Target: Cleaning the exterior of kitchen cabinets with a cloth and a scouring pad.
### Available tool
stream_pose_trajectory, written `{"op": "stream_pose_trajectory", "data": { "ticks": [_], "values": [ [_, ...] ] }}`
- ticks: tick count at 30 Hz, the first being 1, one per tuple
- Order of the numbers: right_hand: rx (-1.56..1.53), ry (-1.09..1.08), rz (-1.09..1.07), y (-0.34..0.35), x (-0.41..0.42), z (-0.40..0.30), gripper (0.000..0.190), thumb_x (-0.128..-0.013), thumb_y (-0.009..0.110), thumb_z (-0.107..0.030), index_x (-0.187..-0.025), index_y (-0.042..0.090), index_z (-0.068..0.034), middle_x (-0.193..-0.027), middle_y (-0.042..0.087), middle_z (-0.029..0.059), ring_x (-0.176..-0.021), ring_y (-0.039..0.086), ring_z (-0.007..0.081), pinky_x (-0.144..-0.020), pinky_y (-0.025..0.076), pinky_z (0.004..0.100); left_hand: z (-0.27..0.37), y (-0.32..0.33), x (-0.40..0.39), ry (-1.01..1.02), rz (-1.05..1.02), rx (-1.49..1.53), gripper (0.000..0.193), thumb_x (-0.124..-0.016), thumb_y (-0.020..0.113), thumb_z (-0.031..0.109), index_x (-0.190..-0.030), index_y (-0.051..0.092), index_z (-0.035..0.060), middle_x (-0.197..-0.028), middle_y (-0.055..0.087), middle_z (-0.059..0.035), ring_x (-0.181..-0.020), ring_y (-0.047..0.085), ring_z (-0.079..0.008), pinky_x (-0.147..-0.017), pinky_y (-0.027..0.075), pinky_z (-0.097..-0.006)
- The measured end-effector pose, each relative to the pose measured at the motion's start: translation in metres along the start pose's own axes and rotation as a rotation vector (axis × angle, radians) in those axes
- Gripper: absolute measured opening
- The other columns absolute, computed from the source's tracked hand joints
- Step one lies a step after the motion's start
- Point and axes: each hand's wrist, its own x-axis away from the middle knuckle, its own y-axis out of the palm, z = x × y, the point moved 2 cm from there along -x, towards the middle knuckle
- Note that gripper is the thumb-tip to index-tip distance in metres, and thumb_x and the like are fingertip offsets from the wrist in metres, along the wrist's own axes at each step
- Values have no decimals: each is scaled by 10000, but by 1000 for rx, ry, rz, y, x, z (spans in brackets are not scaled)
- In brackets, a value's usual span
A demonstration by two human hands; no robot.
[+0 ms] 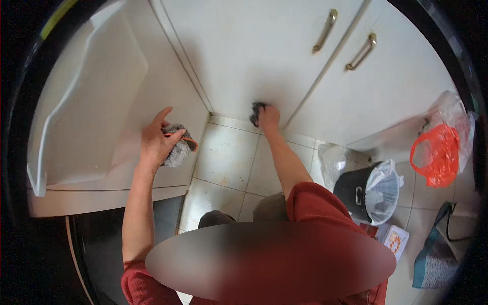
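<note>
My left hand holds a bunched grey fluffy cloth with orange edging, pinched under the thumb, while one finger points outward. It is in front of the white side panel at left. Low on a white cabinet door, my right hand presses a dark grey scrubbing pad or wad of cloth to the surface near its bottom edge. The fingers hide part of this wad. A greyish smudge or shadow shows on the door just above it.
A second cabinet door adjoins on the right; both have metal handles. On the tiled floor stands a black bin with a white liner, next to a clear plastic bag. A red plastic bag and a grey-teal bag are at far right.
</note>
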Motion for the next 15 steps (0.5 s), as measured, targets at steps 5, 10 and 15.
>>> {"op": "stream_pose_trajectory", "data": {
  "ticks": [5,10,15],
  "values": [
    [-8,193,-133,14,-5,18,322,-870,520,-238,-684,580,18,-557,586,134,-513,613,277,-604,489,379,8,-4,0,75,-64,54,589,-641,763,161,-1177,537,70,-724,604,-109,-651,591,-193,-650,494,-301],
    [-221,-116,166,-81,-66,-83,348,-874,521,-243,-628,564,0,-538,580,131,-476,601,266,-512,469,383,3,-22,2,-8,-180,235,563,-638,777,178,-1147,567,64,-733,569,-46,-675,544,-126,-647,471,-265],
    [-286,-73,194,-132,-111,-137,366,-875,511,-246,-605,559,-3,-521,578,123,-457,575,314,-450,450,392,7,-34,1,-61,-222,356,580,-619,790,229,-1140,580,86,-772,555,-29,-740,529,-120,-697,443,-247]
  ]
}}
